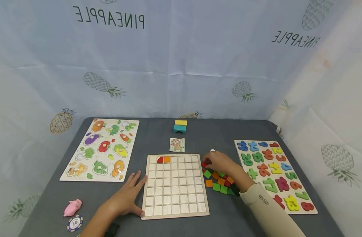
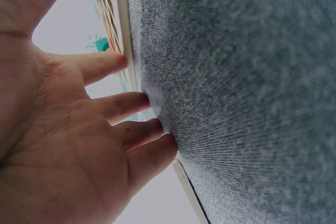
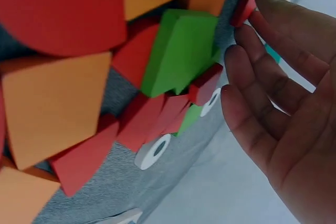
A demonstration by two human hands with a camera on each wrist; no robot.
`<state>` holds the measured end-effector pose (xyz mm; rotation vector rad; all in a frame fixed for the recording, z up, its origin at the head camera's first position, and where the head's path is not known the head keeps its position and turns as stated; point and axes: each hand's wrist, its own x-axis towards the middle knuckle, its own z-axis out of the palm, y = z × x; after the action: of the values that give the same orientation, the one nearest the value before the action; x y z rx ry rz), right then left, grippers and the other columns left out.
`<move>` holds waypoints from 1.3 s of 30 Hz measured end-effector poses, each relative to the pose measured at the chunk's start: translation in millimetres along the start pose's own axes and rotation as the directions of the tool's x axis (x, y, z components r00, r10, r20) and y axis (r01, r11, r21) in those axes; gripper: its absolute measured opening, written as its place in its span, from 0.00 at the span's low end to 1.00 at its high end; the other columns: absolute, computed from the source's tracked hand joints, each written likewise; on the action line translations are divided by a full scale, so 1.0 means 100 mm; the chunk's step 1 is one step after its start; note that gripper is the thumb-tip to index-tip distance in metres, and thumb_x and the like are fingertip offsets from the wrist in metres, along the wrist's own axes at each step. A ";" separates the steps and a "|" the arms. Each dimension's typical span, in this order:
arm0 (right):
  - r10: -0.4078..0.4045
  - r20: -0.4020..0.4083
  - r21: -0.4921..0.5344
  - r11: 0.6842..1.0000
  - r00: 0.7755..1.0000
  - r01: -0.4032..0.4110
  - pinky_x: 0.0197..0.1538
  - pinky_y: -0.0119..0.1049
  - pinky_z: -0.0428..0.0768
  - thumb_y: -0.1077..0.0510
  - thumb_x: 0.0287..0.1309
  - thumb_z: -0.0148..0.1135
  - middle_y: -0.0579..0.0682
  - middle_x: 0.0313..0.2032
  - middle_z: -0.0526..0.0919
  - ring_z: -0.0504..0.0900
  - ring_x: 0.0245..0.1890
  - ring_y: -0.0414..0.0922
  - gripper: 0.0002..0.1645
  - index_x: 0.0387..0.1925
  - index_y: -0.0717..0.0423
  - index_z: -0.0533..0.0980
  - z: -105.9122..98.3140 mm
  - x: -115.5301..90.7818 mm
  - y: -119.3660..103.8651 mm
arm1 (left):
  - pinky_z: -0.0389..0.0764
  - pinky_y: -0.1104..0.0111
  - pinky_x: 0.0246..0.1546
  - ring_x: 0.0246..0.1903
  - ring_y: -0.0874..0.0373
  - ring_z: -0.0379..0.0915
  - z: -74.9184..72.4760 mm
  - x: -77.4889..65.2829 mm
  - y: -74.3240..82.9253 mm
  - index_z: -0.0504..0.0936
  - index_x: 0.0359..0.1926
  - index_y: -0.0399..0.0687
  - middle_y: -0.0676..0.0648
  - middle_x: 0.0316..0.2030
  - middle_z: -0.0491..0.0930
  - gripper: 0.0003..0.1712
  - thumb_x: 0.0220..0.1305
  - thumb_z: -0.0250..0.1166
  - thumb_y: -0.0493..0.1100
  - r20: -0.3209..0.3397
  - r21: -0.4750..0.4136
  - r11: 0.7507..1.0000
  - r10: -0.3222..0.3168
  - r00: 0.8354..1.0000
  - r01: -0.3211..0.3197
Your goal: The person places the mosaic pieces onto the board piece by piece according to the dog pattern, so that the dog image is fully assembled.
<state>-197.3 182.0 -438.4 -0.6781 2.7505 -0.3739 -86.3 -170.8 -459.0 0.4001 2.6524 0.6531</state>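
A wooden grid board (image 1: 175, 217) lies in the middle of the table, with a red quarter-circle piece (image 1: 160, 160) and an orange square (image 1: 167, 159) in its top row. My left hand (image 1: 126, 196) is spread along the board's left side, thumb at the lower corner and a fingertip by the edge. Beyond the board's right edge, my right hand (image 1: 220, 162) pinches a red block (image 3: 243, 7) between thumb and forefinger. Below that hand is a pile of coloured blocks, among them a green block (image 3: 181, 48) and an orange square block (image 3: 55, 108).
A small picture card (image 1: 177, 145) lies behind the board, with teal (image 1: 179, 129) and yellow (image 1: 181, 122) blocks farther back. A vegetable puzzle (image 1: 99, 157) is at left, a number puzzle (image 1: 309, 207) at right. A pink pig (image 1: 72, 208) and a chip (image 1: 75, 223) sit front left.
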 end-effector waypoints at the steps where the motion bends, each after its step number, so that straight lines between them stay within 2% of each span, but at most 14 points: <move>1: 0.000 -0.005 0.008 1.000 1.000 0.000 0.37 0.35 0.76 0.57 0.49 0.66 0.43 0.32 0.80 0.76 0.30 0.37 0.08 0.34 0.50 0.79 0.01 0.00 0.00 | 0.56 0.45 0.57 0.67 0.38 0.35 0.00 0.00 0.00 0.55 0.68 0.49 0.38 0.68 0.45 0.71 0.17 0.79 0.60 0.000 0.002 1.000 0.000 1.000 0.000; 7: 0.004 -0.025 0.015 1.000 1.000 -0.003 0.34 0.32 0.75 0.57 0.48 0.67 0.41 0.30 0.78 0.74 0.28 0.36 0.09 0.33 0.51 0.78 0.06 0.00 0.01 | 0.56 0.45 0.57 0.67 0.38 0.35 -0.02 -0.01 0.00 0.55 0.68 0.48 0.38 0.69 0.45 0.71 0.18 0.78 0.61 0.007 0.013 1.000 0.002 1.000 -0.002; 15: -0.019 -0.013 0.034 0.999 1.000 0.020 0.32 0.33 0.72 0.59 0.47 0.67 0.43 0.28 0.76 0.71 0.26 0.37 0.07 0.30 0.52 0.77 0.03 0.02 0.01 | 0.56 0.45 0.58 0.67 0.39 0.34 -0.01 -0.01 0.00 0.54 0.68 0.48 0.38 0.69 0.44 0.71 0.19 0.78 0.62 0.008 0.032 0.999 -0.001 1.000 0.001; 20: -0.004 -0.009 0.049 0.999 1.000 0.004 0.29 0.32 0.72 0.60 0.51 0.64 0.43 0.26 0.76 0.72 0.25 0.37 0.02 0.27 0.53 0.77 0.01 0.06 0.04 | 0.55 0.45 0.58 0.67 0.38 0.35 -0.01 -0.01 0.00 0.55 0.68 0.47 0.37 0.68 0.45 0.70 0.19 0.78 0.61 0.003 0.031 0.999 0.009 1.000 -0.009; 24: -0.004 -0.040 0.083 0.997 0.999 0.008 0.31 0.31 0.74 0.59 0.54 0.61 0.41 0.27 0.78 0.74 0.26 0.36 0.01 0.30 0.52 0.78 -0.03 0.14 0.04 | 0.55 0.44 0.58 0.67 0.38 0.35 -0.01 -0.02 0.01 0.55 0.68 0.47 0.37 0.68 0.45 0.69 0.20 0.78 0.60 0.000 0.020 1.000 0.010 1.000 -0.010; 31: -0.054 -0.047 0.205 0.977 0.997 0.062 0.34 0.32 0.75 0.59 0.56 0.59 0.42 0.30 0.80 0.76 0.30 0.37 0.04 0.34 0.50 0.78 -0.08 0.32 -0.23 | 0.56 0.45 0.58 0.67 0.39 0.35 -0.02 -0.02 0.02 0.55 0.68 0.48 0.38 0.69 0.44 0.70 0.20 0.78 0.61 0.001 0.027 1.000 -0.001 1.000 0.001; 39: -0.104 -0.063 0.236 0.965 0.993 0.116 0.31 0.33 0.73 0.60 0.57 0.58 0.42 0.29 0.78 0.75 0.27 0.37 0.08 0.40 0.52 0.75 0.05 0.59 -0.53 | 0.55 0.45 0.58 0.67 0.39 0.34 -0.03 -0.03 0.05 0.54 0.68 0.48 0.38 0.69 0.44 0.70 0.20 0.78 0.60 0.000 0.013 1.000 -0.002 1.000 0.002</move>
<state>-224.1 106.7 -439.1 -0.7672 2.6591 -0.7437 -83.9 -169.0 -453.4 0.4009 2.6581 0.6360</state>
